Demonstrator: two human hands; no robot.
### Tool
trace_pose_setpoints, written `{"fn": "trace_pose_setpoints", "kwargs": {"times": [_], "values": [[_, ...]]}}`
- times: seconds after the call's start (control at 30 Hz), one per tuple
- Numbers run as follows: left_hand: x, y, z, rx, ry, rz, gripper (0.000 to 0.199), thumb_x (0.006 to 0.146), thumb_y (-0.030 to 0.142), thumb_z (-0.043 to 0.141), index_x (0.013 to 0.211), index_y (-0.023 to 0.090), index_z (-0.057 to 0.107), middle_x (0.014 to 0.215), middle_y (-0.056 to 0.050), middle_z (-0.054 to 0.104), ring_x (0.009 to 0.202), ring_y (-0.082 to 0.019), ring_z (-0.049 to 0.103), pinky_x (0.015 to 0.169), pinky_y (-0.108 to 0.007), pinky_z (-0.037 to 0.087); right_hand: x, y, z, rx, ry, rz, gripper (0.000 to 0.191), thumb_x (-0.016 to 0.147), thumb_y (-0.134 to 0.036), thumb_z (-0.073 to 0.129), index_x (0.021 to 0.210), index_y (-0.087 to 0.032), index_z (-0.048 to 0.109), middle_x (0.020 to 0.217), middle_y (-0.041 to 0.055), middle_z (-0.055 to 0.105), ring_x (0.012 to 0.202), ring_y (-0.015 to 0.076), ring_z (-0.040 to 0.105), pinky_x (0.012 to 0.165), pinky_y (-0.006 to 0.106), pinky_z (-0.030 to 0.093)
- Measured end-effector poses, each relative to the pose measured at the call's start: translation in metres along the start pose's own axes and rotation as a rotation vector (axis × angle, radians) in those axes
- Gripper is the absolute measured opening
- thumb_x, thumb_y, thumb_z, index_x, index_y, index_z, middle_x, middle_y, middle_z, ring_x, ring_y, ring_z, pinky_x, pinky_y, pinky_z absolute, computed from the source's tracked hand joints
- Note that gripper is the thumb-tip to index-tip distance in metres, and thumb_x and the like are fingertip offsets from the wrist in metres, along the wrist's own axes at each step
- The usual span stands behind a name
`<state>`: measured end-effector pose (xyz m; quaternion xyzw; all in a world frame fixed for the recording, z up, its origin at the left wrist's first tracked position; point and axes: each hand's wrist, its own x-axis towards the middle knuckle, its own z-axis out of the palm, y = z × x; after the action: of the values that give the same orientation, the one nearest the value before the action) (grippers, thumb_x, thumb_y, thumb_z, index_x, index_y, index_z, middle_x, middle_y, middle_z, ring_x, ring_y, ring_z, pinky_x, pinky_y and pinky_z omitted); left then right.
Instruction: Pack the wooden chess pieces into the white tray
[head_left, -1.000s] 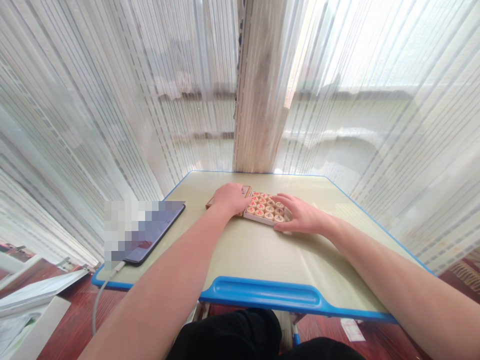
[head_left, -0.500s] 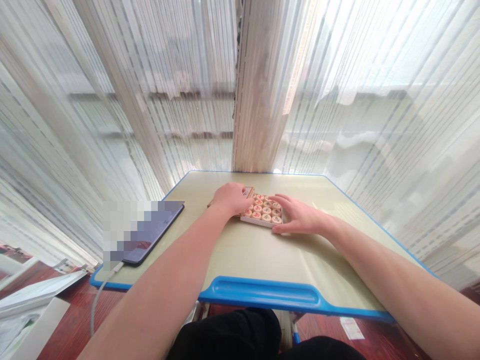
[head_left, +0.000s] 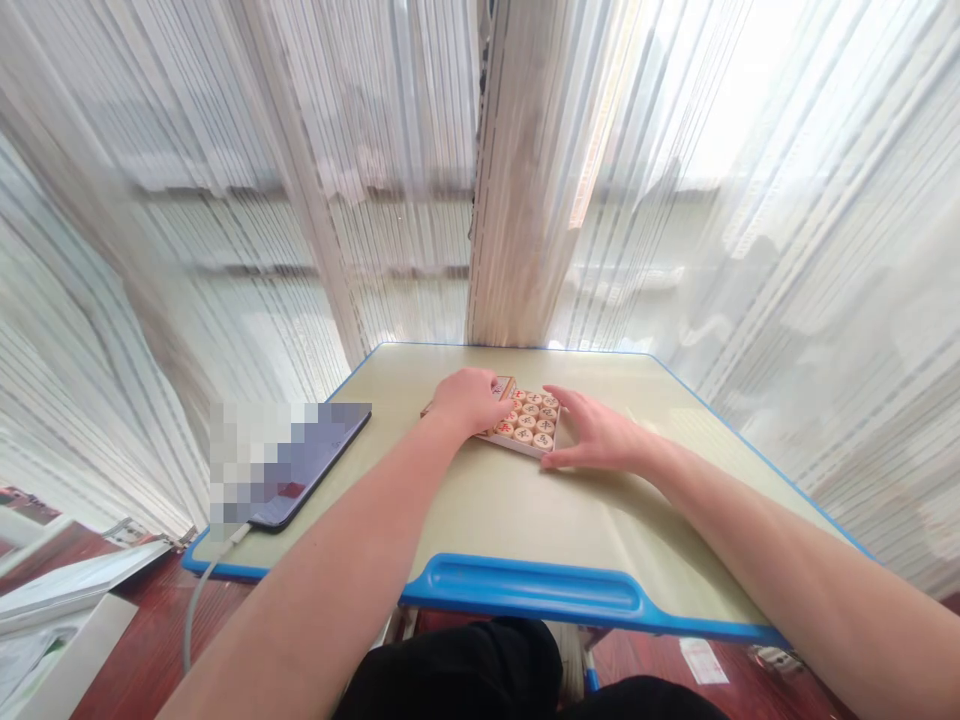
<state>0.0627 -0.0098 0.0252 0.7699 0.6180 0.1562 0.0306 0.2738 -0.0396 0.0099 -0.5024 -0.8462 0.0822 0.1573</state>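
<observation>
A shallow white tray (head_left: 517, 445) lies on the table, filled with round wooden Chinese chess pieces (head_left: 526, 422) marked in red and black. Its left part sits inside a printed cardboard box sleeve (head_left: 507, 383). My left hand (head_left: 466, 398) is closed over the sleeve, covering most of it, with the thumb beside the sleeve's mouth. At the tray's right end, my right hand (head_left: 592, 430) spans the short side, thumb at the near corner and fingers at the far corner. How much of the tray is inside the sleeve is hidden by my left hand.
The pale table (head_left: 487, 510) has a blue rim with a moulded blue groove (head_left: 536, 588) at the front. A phone (head_left: 319, 465) with a white cable (head_left: 189, 610) lies on the left. Sheer curtains (head_left: 405, 180) hang behind. Papers (head_left: 75, 580) lie at lower left.
The tray has slid further left into the sleeve, so fewer pieces show. My right hand has moved slightly left with it. My left hand stays on the sleeve, shifted slightly right in view.
</observation>
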Motion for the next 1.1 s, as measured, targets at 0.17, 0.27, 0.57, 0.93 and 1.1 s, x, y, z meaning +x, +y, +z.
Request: {"fn": "trace_pose_setpoints", "kwargs": {"times": [0.17, 0.27, 0.57, 0.93, 1.1], "values": [[-0.001, 0.001, 0.0, -0.008, 0.004, 0.023, 0.044, 0.07, 0.053, 0.054, 0.101, 0.024, 0.064, 0.1, -0.005, 0.068, 0.087, -0.022, 0.061, 0.068, -0.028, 0.044, 0.001, -0.002, 0.001, -0.011, 0.0, -0.012, 0.101, 0.057, -0.066, 0.066, 0.14, -0.019, 0.031, 0.135, 0.0153, 0.045, 0.121, 0.0335, 0.045, 0.101, 0.047, 0.039], [-0.002, 0.002, -0.001, -0.013, 0.0, 0.037, 0.042, 0.071, 0.052, 0.053, 0.1, 0.024, 0.066, 0.099, -0.004, 0.068, 0.085, -0.021, 0.061, 0.067, -0.028, 0.044, 0.001, -0.001, 0.002, -0.012, -0.008, -0.014, 0.1, 0.057, -0.067, 0.065, 0.139, -0.019, 0.033, 0.136, 0.0151, 0.045, 0.122, 0.0329, 0.045, 0.102, 0.047, 0.038], [-0.001, 0.001, 0.0, -0.085, -0.029, 0.216, 0.034, 0.081, 0.029, 0.039, 0.095, 0.023, 0.07, 0.095, -0.003, 0.071, 0.085, -0.019, 0.061, 0.073, -0.026, 0.045, 0.001, 0.002, 0.002, 0.002, -0.013, -0.043, 0.097, 0.059, -0.067, 0.064, 0.138, -0.019, 0.035, 0.132, 0.0149, 0.048, 0.12, 0.0326, 0.047, 0.1, 0.048, 0.039], [0.004, -0.007, 0.014, -0.166, 0.012, 0.402, 0.04, 0.069, 0.016, 0.046, 0.101, 0.022, 0.069, 0.101, -0.002, 0.069, 0.088, -0.018, 0.062, 0.079, -0.025, 0.047, 0.001, 0.002, 0.002, 0.025, 0.002, -0.063, 0.097, 0.059, -0.065, 0.065, 0.139, -0.02, 0.033, 0.131, 0.0142, 0.049, 0.119, 0.0322, 0.048, 0.1, 0.047, 0.041], [0.002, -0.006, 0.012, -0.149, 0.008, 0.409, 0.036, 0.071, 0.019, 0.047, 0.098, 0.023, 0.07, 0.098, -0.001, 0.069, 0.087, -0.018, 0.061, 0.079, -0.026, 0.047, 0.0, 0.0, 0.002, 0.015, 0.003, -0.093, 0.093, 0.062, -0.062, 0.065, 0.14, -0.024, 0.031, 0.136, 0.0133, 0.044, 0.122, 0.0322, 0.045, 0.101, 0.047, 0.039]]}}
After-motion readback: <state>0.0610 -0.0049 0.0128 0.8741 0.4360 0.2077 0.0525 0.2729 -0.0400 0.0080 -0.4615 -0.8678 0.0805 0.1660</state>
